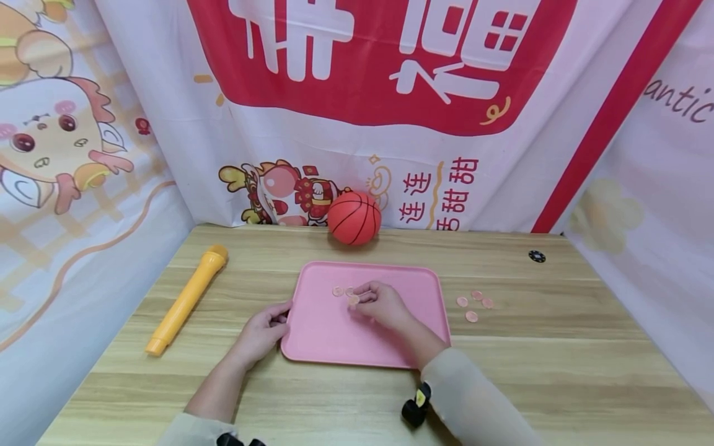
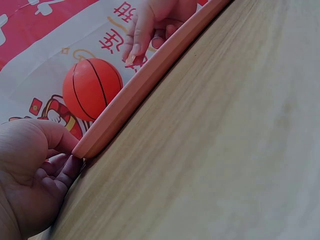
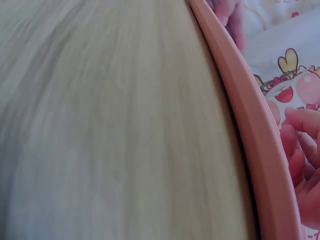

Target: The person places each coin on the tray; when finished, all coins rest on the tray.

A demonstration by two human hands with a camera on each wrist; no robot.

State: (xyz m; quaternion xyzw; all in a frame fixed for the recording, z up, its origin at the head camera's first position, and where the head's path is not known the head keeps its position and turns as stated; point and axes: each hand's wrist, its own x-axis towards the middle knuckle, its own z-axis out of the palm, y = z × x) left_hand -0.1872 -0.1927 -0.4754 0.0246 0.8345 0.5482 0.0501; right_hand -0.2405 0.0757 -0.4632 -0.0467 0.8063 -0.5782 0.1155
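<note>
A pink tray (image 1: 334, 337) lies flat in the middle of the wooden table. My left hand (image 1: 279, 319) grips its left edge, thumb against the rim (image 2: 145, 85) and fingers (image 2: 55, 175) curled under. Over the tray's far part, my right hand (image 1: 359, 298) pinches a small pink disc (image 1: 354, 300) at its fingertips. Two more pink discs (image 1: 338, 291) lie on the tray just beyond it. The right wrist view shows only the tray rim (image 3: 250, 135) and my curled right fingers (image 3: 302, 165).
Several pink discs (image 1: 474, 305) lie on the table right of the tray. An orange ball (image 1: 354, 217) rests against the back cloth, with a yellow tube (image 1: 186, 299) at left and a black disc (image 1: 537, 256) far right. Printed cloth walls enclose three sides.
</note>
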